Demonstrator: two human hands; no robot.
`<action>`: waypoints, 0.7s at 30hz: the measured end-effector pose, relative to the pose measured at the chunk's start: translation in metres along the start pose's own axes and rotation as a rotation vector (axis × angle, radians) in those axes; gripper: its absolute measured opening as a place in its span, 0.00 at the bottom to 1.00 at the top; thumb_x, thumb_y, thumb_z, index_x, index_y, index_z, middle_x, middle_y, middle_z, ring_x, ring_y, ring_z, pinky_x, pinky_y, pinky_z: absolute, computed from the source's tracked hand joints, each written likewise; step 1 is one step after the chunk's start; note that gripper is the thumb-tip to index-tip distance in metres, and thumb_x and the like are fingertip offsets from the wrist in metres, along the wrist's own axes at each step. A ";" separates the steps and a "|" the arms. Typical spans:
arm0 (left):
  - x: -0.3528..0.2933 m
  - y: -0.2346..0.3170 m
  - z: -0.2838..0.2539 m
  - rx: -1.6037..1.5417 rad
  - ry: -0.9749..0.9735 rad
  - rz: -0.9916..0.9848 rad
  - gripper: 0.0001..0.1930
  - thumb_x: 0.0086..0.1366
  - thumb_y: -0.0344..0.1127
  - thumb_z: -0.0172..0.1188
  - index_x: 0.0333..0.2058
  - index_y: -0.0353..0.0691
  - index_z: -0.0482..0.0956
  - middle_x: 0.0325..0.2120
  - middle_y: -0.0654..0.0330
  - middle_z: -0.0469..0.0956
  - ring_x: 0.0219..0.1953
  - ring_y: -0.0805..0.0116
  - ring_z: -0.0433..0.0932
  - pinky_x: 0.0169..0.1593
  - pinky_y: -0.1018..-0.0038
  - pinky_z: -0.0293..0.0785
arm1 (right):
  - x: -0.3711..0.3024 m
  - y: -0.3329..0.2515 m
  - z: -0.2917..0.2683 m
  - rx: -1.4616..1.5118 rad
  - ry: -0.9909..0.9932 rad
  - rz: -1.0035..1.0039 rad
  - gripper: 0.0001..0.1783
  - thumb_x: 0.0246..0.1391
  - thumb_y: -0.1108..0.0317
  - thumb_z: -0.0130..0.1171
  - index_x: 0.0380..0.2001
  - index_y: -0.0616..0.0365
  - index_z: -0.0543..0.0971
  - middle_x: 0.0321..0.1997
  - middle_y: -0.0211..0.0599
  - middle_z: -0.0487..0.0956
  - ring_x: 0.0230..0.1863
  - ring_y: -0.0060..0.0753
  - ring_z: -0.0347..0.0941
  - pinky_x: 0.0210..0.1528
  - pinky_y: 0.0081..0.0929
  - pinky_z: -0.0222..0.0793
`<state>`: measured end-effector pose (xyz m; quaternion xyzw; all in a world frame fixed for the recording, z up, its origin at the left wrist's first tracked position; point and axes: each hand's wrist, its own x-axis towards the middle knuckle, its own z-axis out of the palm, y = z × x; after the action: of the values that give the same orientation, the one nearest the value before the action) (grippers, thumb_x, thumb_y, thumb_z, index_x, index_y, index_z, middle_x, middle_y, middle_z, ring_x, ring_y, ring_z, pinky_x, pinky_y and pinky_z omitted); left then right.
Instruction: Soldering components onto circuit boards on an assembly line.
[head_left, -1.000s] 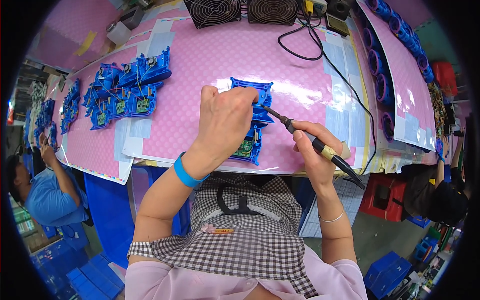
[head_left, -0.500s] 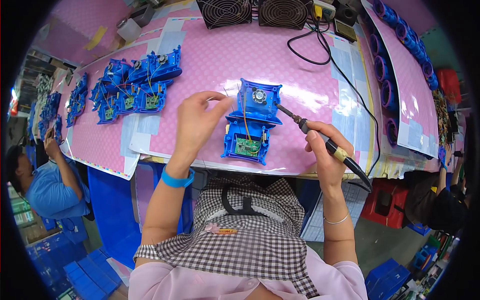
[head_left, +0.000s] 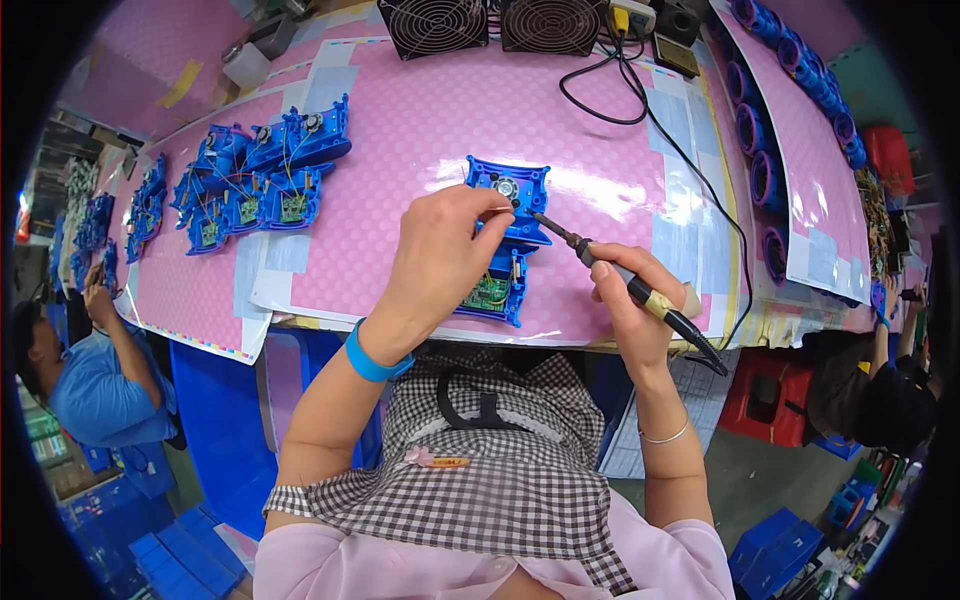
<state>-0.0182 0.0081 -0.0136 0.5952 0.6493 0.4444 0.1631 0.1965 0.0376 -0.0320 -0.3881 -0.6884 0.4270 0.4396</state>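
Observation:
A blue plastic housing [head_left: 530,228] lies opened in two halves before me. Its far half carries a round silver speaker [head_left: 506,188]; a green circuit board [head_left: 488,293] sits in the near half, partly covered by my left hand [head_left: 447,248]. That hand reaches over the housing, thumb and forefinger pinched on a thin wire beside the speaker; its exact kind is hard to make out. In my right hand [head_left: 636,290] is a soldering iron [head_left: 610,265], gripped like a pen. Its tip points left, at or just above the far half, close to my left fingertips.
Several similar blue housings [head_left: 262,175] with wires and boards lie to the left. Two black fans [head_left: 548,27] stand at the back. The iron's black cord [head_left: 715,190] runs along the right, near a raised shelf [head_left: 800,150] over purple-rimmed blue parts. Co-workers sit at both sides.
My left hand has moved right, from beside the housing to over it, now covering part of the speaker half and the board. The iron's tip stays near the speaker; the whole view has shifted slightly.

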 end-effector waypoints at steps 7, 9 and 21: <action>0.003 -0.001 0.004 0.271 -0.161 0.061 0.06 0.55 0.30 0.62 0.31 0.36 0.84 0.26 0.53 0.80 0.28 0.57 0.79 0.33 0.67 0.74 | 0.001 -0.001 0.000 -0.005 -0.002 -0.012 0.09 0.53 0.76 0.59 0.38 0.66 0.81 0.31 0.36 0.80 0.24 0.19 0.74 0.26 0.15 0.69; 0.003 -0.003 0.006 0.271 -0.154 0.068 0.06 0.55 0.31 0.62 0.31 0.37 0.84 0.26 0.53 0.80 0.28 0.56 0.78 0.33 0.66 0.73 | 0.001 -0.005 -0.002 -0.012 0.015 -0.013 0.09 0.53 0.77 0.59 0.38 0.66 0.81 0.31 0.36 0.80 0.24 0.19 0.74 0.26 0.15 0.69; 0.004 -0.002 0.008 0.270 -0.135 0.048 0.07 0.55 0.31 0.62 0.31 0.37 0.84 0.27 0.51 0.81 0.29 0.54 0.80 0.35 0.65 0.74 | 0.000 -0.010 -0.003 -0.032 0.028 -0.030 0.09 0.52 0.77 0.59 0.38 0.67 0.81 0.28 0.36 0.80 0.23 0.20 0.75 0.25 0.14 0.69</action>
<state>-0.0139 0.0152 -0.0183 0.6558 0.6762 0.3158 0.1142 0.1981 0.0355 -0.0221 -0.3906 -0.6945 0.4038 0.4495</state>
